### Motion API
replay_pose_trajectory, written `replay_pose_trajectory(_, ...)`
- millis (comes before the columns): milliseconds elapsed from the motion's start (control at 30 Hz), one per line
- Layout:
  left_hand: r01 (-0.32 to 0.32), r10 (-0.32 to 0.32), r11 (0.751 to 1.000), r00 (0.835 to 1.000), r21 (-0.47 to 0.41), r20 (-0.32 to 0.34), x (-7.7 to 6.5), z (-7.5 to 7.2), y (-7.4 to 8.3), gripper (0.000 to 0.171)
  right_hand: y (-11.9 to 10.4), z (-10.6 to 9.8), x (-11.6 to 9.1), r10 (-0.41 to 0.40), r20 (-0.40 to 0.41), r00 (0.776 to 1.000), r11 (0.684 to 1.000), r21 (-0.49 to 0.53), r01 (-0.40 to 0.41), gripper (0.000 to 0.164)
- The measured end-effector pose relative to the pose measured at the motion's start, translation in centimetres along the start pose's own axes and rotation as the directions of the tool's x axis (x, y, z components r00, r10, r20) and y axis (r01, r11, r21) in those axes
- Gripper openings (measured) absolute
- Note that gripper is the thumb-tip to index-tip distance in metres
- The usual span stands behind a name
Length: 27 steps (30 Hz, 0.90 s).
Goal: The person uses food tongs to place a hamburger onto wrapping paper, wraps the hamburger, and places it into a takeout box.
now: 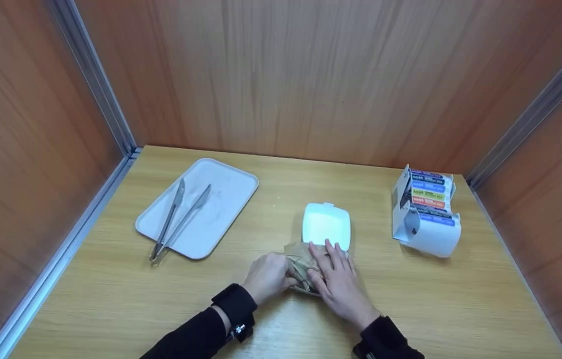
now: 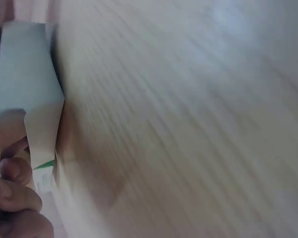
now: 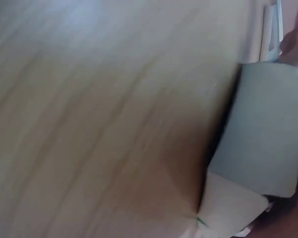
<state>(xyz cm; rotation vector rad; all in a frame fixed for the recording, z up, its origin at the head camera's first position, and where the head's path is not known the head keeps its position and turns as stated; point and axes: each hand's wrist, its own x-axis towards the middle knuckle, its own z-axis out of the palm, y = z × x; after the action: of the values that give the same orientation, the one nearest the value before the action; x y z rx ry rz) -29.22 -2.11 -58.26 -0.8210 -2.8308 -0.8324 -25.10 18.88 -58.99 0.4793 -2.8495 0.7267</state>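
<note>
A small white hinged takeaway box (image 1: 326, 222) stands with its lid tipped back, away from the person. Crumpled brown paper (image 1: 299, 256) fills its near half. At the paper's left side, the left hand (image 1: 267, 276) has curled fingers and pinches the paper's edge. The right hand (image 1: 342, 288) lies over the paper from the right, fingers extended and spread, fingertips near the lid hinge. In the left wrist view, curled fingers (image 2: 20, 196) sit against the pale box wall (image 2: 30, 69). The right wrist view shows the box's sloping side (image 3: 260, 129) close to the tabletop. Whatever lies under the paper is hidden.
To the left, a white tray (image 1: 231, 199) carries metal tongs (image 1: 181, 227), whose joined end overhangs the tray's near edge. An opened white carton (image 1: 433, 237) of colourful wrapped packets (image 1: 428, 192) stands at the right. Wooden panels (image 1: 281, 75) enclose the table's back and sides.
</note>
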Motion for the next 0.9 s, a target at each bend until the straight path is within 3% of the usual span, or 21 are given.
replay_pose_trajectory(67,0.015,-0.013,0.996,0.999,-0.084,0.030,0.0,-0.2,-0.3,0.011,0.3,0.3,0.0,0.009,-0.001,1.000,1.000,0.001,-0.009,0.060)
replay_pose_trajectory(133,0.052,-0.032,0.976,0.995,-0.209,0.098,0.1,-0.5,-0.8,0.012,0.6,0.5,-0.1,0.005,-0.008,1.000,1.000,-0.001,-0.005,0.061)
replay_pose_trajectory(167,0.077,-0.039,0.957,0.989,-0.280,0.140,0.1,-0.8,-1.1,0.012,0.7,0.7,-0.1,0.005,-0.007,1.000,1.000,-0.003,-0.005,0.062)
replay_pose_trajectory(200,0.127,-0.059,0.922,0.980,-0.366,0.191,0.0,-1.1,-1.4,0.011,0.8,0.8,-0.1,0.004,-0.006,1.000,1.000,-0.004,-0.004,0.063)
replay_pose_trajectory(267,0.258,-0.118,0.811,0.951,-0.525,0.286,-0.1,-1.8,-2.1,0.014,0.9,0.9,-0.2,0.003,-0.002,1.000,1.000,0.005,-0.003,0.065)
replay_pose_trajectory(400,0.472,-0.292,0.525,0.882,-0.708,0.371,0.2,-2.8,-3.2,0.030,1.0,1.0,-0.2,0.000,0.004,1.000,0.999,0.040,0.000,0.066)
replay_pose_trajectory(467,0.500,-0.341,0.440,0.862,-0.747,0.376,0.6,-2.6,-3.5,0.041,1.1,0.9,-0.3,-0.001,0.010,1.000,0.999,0.048,0.000,0.067)
replay_pose_trajectory(533,0.509,-0.347,0.382,0.853,-0.771,0.391,0.9,-2.1,-3.7,0.052,1.2,0.9,-0.5,-0.001,0.020,1.000,0.999,0.046,0.000,0.068)
replay_pose_trajectory(600,0.495,-0.325,0.361,0.861,-0.791,0.390,1.3,-1.5,-3.6,0.055,1.3,0.9,-0.6,-0.011,0.025,1.000,0.999,0.039,0.010,0.068)
replay_pose_trajectory(700,0.440,-0.315,0.346,0.886,-0.829,0.340,1.7,-0.5,-3.2,0.038,1.3,1.0,-0.7,-0.031,0.021,0.999,0.999,0.039,0.031,0.067)
replay_pose_trajectory(833,0.355,-0.336,0.399,0.914,-0.845,0.226,2.2,0.2,-2.8,0.017,1.4,1.0,-0.7,-0.047,0.022,0.999,0.997,0.059,0.046,0.068)
replay_pose_trajectory(900,0.328,-0.327,0.403,0.924,-0.854,0.200,2.4,0.4,-2.7,0.015,1.5,0.8,-0.8,-0.054,0.028,0.998,0.995,0.080,0.052,0.068)
